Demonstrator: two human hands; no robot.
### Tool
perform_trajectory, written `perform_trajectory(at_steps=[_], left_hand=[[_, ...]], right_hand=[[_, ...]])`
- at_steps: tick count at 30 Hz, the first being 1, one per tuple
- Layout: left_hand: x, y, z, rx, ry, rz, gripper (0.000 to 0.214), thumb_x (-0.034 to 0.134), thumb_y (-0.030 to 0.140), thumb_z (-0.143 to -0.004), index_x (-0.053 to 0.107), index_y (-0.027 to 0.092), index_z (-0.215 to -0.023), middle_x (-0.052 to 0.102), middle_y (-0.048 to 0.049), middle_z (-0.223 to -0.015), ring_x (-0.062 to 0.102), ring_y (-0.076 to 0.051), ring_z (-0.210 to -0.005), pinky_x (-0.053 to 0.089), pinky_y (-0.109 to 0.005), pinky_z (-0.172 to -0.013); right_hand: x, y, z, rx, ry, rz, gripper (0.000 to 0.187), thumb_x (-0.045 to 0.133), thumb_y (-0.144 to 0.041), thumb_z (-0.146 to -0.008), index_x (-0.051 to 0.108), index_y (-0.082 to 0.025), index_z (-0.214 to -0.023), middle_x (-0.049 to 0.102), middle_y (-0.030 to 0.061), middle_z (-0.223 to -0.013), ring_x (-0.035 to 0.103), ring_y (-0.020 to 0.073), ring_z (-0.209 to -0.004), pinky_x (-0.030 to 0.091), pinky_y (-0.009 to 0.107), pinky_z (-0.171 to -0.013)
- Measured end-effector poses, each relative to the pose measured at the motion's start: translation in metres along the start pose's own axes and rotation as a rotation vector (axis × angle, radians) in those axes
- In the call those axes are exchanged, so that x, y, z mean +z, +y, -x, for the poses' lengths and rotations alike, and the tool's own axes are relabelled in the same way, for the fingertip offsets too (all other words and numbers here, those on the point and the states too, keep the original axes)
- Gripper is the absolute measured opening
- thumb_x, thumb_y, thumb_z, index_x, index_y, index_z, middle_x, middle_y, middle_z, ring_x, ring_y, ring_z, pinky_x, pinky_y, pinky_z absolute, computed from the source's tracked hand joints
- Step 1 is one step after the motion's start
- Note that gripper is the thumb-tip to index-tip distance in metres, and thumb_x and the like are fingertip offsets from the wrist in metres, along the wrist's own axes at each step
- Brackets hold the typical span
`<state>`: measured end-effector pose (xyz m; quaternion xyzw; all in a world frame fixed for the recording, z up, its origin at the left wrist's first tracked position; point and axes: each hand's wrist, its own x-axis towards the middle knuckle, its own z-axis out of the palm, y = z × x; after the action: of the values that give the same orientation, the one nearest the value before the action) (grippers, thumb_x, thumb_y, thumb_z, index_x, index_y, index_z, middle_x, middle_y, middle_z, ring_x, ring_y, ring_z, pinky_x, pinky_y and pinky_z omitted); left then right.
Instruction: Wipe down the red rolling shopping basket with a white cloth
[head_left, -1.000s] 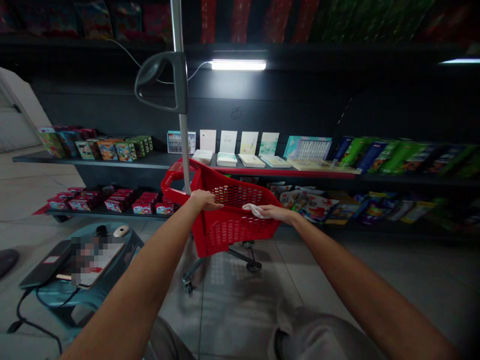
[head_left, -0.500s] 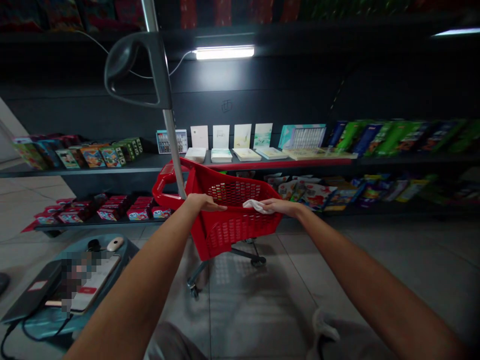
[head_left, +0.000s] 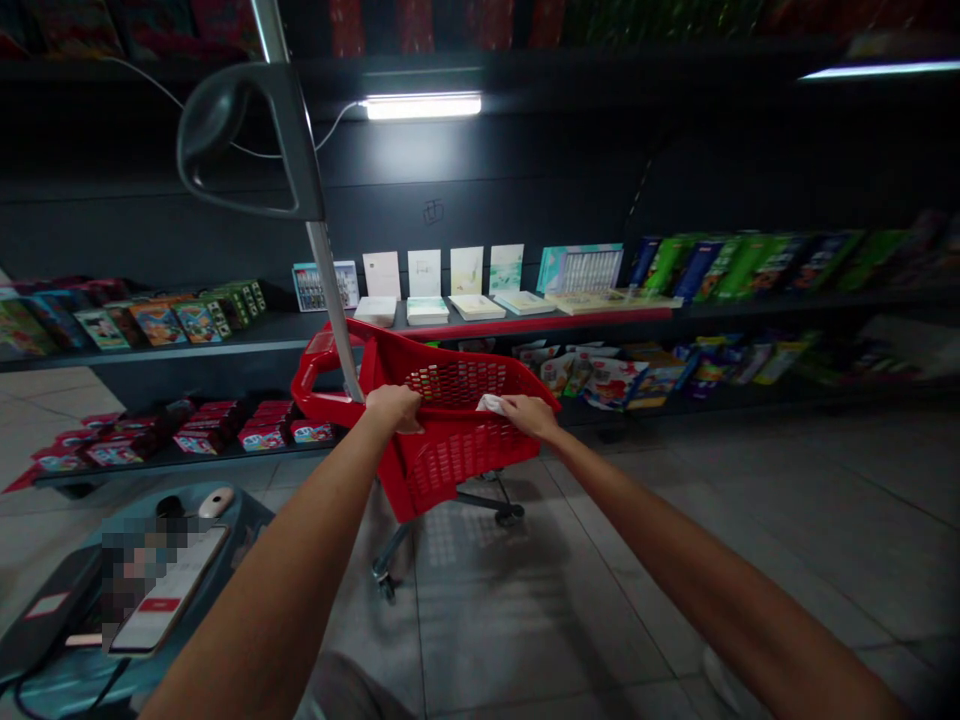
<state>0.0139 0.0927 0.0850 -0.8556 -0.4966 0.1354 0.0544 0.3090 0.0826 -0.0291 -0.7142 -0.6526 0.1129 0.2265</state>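
A red plastic shopping cart (head_left: 465, 455) stands in front of me, its basket full of small holes. My left hand (head_left: 395, 408) is closed over the near rim, close to the handle end. Farther right on the same rim is my right hand (head_left: 527, 414), its fingers pinching a crumpled white cloth (head_left: 491, 404). The cloth lies against the top edge of the basket. A metal pole (head_left: 330, 280) with a dark grey looped handle (head_left: 304, 140) rises beside the cart's red handle (head_left: 306, 385).
Behind the cart runs a dark shelf (head_left: 255, 343) with books (head_left: 476, 307), boxes and snack bags (head_left: 615, 380). At lower left, a blue-grey stool (head_left: 247, 510) carries a phone (head_left: 161, 610), a black device (head_left: 52, 605) and cables. A lamp (head_left: 424, 106) shines above the books.
My left hand has gone from flat, stretched fingers to curled over the rim. The right hand and cloth have shifted slightly along the rim. The whole view has moved a little to the right.
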Motion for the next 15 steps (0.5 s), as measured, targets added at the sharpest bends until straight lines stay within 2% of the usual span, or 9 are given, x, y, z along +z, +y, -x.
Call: perform_trajectory(at_steps=[1,4,6,8,11,13,15], left_hand=[[0.0,0.0,0.001,-0.002,0.001,-0.002,0.064,0.072,0.064,-0.073,0.07,0.029,-0.128,0.072,-0.014,-0.126,0.067,-0.035,-0.117,0.057,-0.041,-0.094],[0.0,0.001,-0.001,-0.003,0.003,-0.016,0.063,0.069,0.064,-0.075,0.072,0.027,-0.125,0.073,-0.0149,-0.124,0.069,-0.035,-0.114,0.058,-0.041,-0.093],[0.0,0.001,-0.003,-0.02,-0.005,-0.017,0.063,0.068,0.066,-0.074,0.073,0.027,-0.123,0.073,-0.015,-0.124,0.069,-0.034,-0.113,0.057,-0.039,-0.092],[-0.001,0.001,-0.006,-0.05,-0.037,-0.004,0.066,0.067,0.07,-0.072,0.072,0.028,-0.123,0.072,-0.0138,-0.126,0.069,-0.033,-0.114,0.057,-0.037,-0.092],[-0.003,0.001,-0.01,-0.063,-0.092,0.004,0.074,0.066,0.076,-0.067,0.071,0.031,-0.125,0.071,-0.0125,-0.129,0.069,-0.034,-0.115,0.057,-0.037,-0.091],[-0.004,0.001,-0.013,-0.056,-0.106,-0.013,0.075,0.064,0.077,-0.067,0.071,0.031,-0.127,0.071,-0.0126,-0.128,0.069,-0.034,-0.115,0.057,-0.038,-0.091],[-0.004,0.001,-0.015,-0.053,-0.119,-0.033,0.073,0.061,0.076,-0.069,0.072,0.03,-0.125,0.072,-0.0126,-0.127,0.069,-0.034,-0.114,0.057,-0.038,-0.092]], right_hand=[[0.006,-0.016,0.007,-0.021,0.028,0.042,0.053,0.038,-0.057,-0.098,0.077,-0.027,-0.117,0.075,0.0109,-0.116,0.065,0.0332,-0.108,0.041,0.04,-0.091],[0.027,-0.076,0.024,-0.213,0.078,0.031,0.06,0.024,-0.056,-0.103,0.076,-0.026,-0.111,0.077,0.009,-0.107,0.066,0.0272,-0.1,0.039,0.035,-0.085],[0.042,-0.113,0.032,-0.344,0.128,0.01,0.057,0.024,-0.053,-0.105,0.073,-0.024,-0.106,0.076,0.0085,-0.106,0.065,0.0248,-0.098,0.036,0.034,-0.084],[0.053,-0.138,0.037,-0.362,0.241,-0.007,0.055,0.022,-0.049,-0.107,0.07,-0.023,-0.104,0.075,0.0097,-0.103,0.063,0.0238,-0.095,0.034,0.035,-0.086],[0.061,-0.137,0.04,-0.433,0.32,-0.011,0.049,0.023,-0.043,-0.108,0.067,-0.022,-0.106,0.072,0.0101,-0.103,0.059,0.0241,-0.098,0.032,0.037,-0.091],[0.059,-0.115,0.04,-0.533,0.31,0.006,0.042,0.028,-0.04,-0.107,0.065,-0.022,-0.113,0.071,0.0104,-0.107,0.057,0.025,-0.103,0.031,0.037,-0.093],[0.053,-0.084,0.04,-0.572,0.307,0.039,0.038,0.031,-0.038,-0.107,0.064,-0.021,-0.117,0.07,0.011,-0.109,0.055,0.0257,-0.104,0.03,0.038,-0.095]])
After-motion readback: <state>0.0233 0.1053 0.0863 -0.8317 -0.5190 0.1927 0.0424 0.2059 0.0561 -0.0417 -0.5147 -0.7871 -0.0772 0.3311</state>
